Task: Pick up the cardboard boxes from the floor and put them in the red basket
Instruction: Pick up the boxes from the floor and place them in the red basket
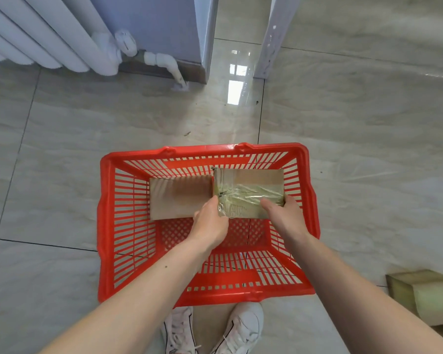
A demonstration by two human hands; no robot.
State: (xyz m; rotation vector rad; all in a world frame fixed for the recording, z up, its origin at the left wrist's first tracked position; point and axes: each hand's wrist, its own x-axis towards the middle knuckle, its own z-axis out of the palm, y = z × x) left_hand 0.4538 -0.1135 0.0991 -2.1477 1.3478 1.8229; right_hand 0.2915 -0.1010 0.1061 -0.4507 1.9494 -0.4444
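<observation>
Lowering a taped box [248, 192] into the red basket [105, 226], both hands, left hand [210, 221] and right hand [283, 215], had fingers closed on its near edge. One plain box [179, 198] already lay inside; another box [425, 295] remained on the floor [62, 149].

Glossy tiles [343, 149], seemingly plastic basket [105, 226]

Both bare forearms are reaching forward and down from the lower corners, converging toward the middle. The left hand [210, 221] is curling its fingers around something at its right side, thumb pointing up along the edge. The right hand [283, 215] is gripping from the opposite side, thumb lying on top, fingers wrapping out of sight beneath.
</observation>
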